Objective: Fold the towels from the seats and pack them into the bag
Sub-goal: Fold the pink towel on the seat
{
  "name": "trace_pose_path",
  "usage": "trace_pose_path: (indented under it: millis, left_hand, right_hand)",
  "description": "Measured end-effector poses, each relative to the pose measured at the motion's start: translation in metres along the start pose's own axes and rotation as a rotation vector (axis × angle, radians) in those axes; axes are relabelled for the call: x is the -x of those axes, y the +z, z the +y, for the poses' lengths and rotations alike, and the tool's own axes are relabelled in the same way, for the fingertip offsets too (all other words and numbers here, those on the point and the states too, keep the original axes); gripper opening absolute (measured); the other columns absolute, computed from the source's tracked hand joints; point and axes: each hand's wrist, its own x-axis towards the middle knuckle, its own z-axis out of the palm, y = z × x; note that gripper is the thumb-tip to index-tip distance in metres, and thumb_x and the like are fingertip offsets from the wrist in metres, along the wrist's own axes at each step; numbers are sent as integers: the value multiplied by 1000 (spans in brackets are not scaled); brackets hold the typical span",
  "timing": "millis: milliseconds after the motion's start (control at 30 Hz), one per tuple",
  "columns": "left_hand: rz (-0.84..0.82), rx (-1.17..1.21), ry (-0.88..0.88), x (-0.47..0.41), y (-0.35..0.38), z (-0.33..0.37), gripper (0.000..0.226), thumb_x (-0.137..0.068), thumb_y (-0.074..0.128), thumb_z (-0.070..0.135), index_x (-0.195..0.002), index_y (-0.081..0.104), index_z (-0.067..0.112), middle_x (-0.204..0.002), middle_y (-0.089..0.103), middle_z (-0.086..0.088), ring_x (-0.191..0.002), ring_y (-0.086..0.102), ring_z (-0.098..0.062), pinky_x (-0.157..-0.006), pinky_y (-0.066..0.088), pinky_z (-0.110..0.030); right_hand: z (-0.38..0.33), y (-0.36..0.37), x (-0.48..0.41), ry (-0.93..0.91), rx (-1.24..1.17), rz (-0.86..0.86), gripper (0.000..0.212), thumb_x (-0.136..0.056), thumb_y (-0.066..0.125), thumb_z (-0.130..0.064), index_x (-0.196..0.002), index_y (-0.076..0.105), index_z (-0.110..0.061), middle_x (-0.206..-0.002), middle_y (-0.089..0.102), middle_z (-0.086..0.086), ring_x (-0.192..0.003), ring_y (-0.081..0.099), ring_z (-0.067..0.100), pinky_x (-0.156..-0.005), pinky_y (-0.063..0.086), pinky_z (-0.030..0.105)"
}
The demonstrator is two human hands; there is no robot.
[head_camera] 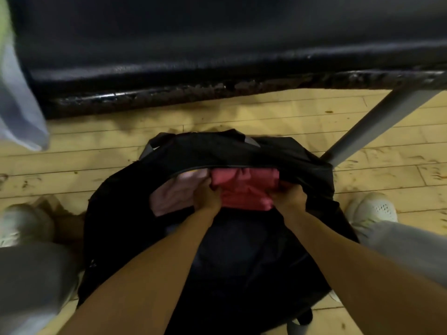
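Observation:
A black bag (244, 250) lies open on the wooden floor between my feet. A folded red towel (244, 189) sits in its opening, half under the upper flap. My left hand (206, 195) grips the towel's left edge and my right hand (287, 198) grips its right edge. A folded pale pink towel (173, 194) lies inside the bag just left of the red one, touching my left hand.
A black padded seat (193, 56) with a worn front edge runs across the top. Its grey metal leg (377, 124) slants down to the bag's right. A light blue cloth (17, 97) hangs at the far left. My white shoes (372, 209) flank the bag.

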Motion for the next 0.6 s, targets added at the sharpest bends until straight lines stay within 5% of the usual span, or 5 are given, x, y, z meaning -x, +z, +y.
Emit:
trace_pose_path:
  millis: [167,367,500,600]
  left_hand:
    - [56,24,-41,-2,-17,-10,42,-96,51,12,-138,51,7,-142,50,-16,-130,47,-32,-109,33,-39]
    - [-96,-41,21,25,-23,6,45,-101,43,19,-144,42,10,-146,45,-15,-131,45,-31,-108,34,-36]
    - [-199,-76,39,41,-52,16,37,-99,46,22,-133,55,10,-132,57,-14,-120,53,-32,-102,43,-38]
    - [-231,-58,70,51,-81,25,26,-93,52,26,-110,71,19,-108,68,-6,-105,63,-30,-95,51,-40]
  right_hand:
    - [-11,9,-3,-21,74,-79,35,-97,54,-27,-125,63,-6,-124,64,17,-118,57,35,-101,45,38]
    - [-5,-2,1,39,135,-71,37,-99,49,-25,-127,59,-2,-125,62,19,-117,57,36,-99,46,39]
    - [-10,-21,14,90,72,-105,29,-94,54,-13,-118,65,-1,-116,65,18,-110,61,33,-79,45,31]
    - [-17,-39,26,-13,122,-170,26,-92,52,-13,-106,66,3,-103,68,17,-97,64,33,-83,52,36]
